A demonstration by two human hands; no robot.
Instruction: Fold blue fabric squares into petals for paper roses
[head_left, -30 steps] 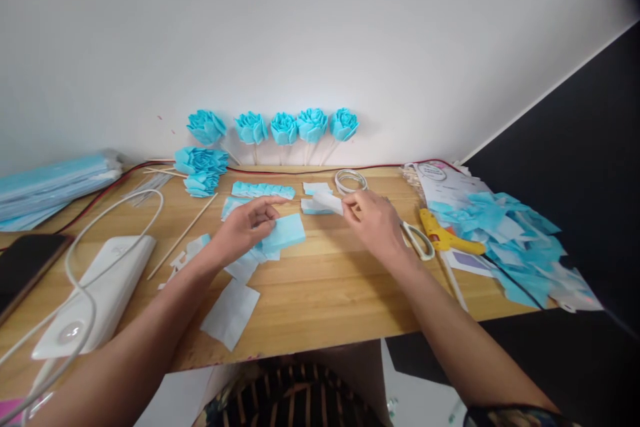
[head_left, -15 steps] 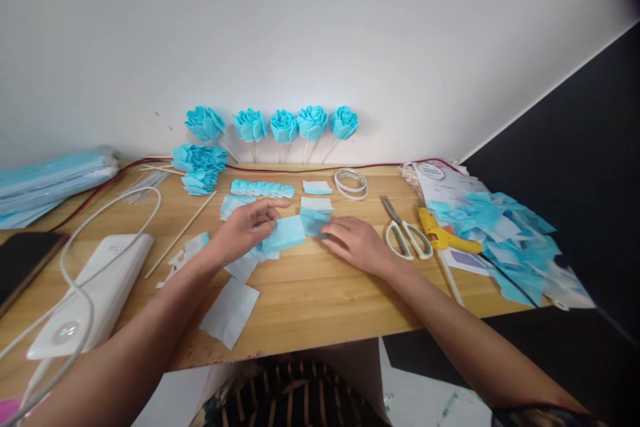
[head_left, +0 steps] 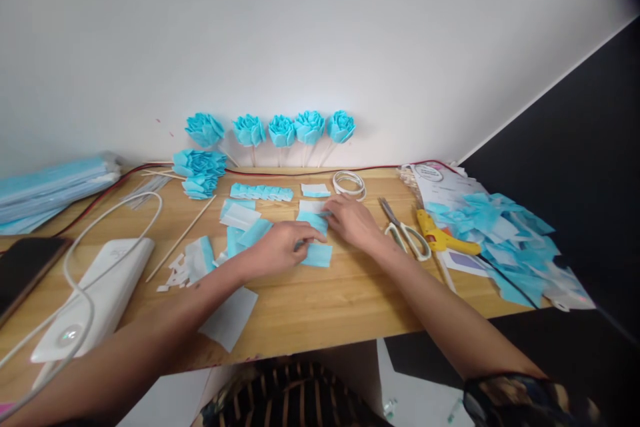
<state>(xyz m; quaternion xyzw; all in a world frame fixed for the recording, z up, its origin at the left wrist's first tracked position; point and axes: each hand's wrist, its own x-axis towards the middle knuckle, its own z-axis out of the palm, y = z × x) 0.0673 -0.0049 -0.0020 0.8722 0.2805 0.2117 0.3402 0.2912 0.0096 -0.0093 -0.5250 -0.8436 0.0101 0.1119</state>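
Observation:
My left hand (head_left: pixel 285 248) is low over the middle of the table, thumb and index finger closed at the left edge of a light blue fabric piece (head_left: pixel 318 256). My right hand (head_left: pixel 353 222) has its fingertips at the right edge of a second blue fabric piece (head_left: pixel 311 219), which lies just beyond the first. Farther back in the same column are a white-faced piece (head_left: pixel 310 205) and a white piece with a blue edge (head_left: pixel 315 190). Left of them runs a strip of overlapping folded blue pieces (head_left: pixel 261 192). More loose pieces (head_left: pixel 240 216) lie beside my left wrist.
Blue fabric flowers on sticks (head_left: pixel 281 130) lean against the wall. Scissors (head_left: pixel 411 240), a yellow glue gun (head_left: pixel 443 237) and a pile of blue scraps (head_left: pixel 505 240) are at right. A tape roll (head_left: pixel 349 177) lies behind my right hand. A corded white power bank (head_left: pixel 100 294) occupies the left.
My left hand has moved right and slightly nearer with its blue piece. My right hand has shifted a little away from me, its piece now lying flatter behind the other.

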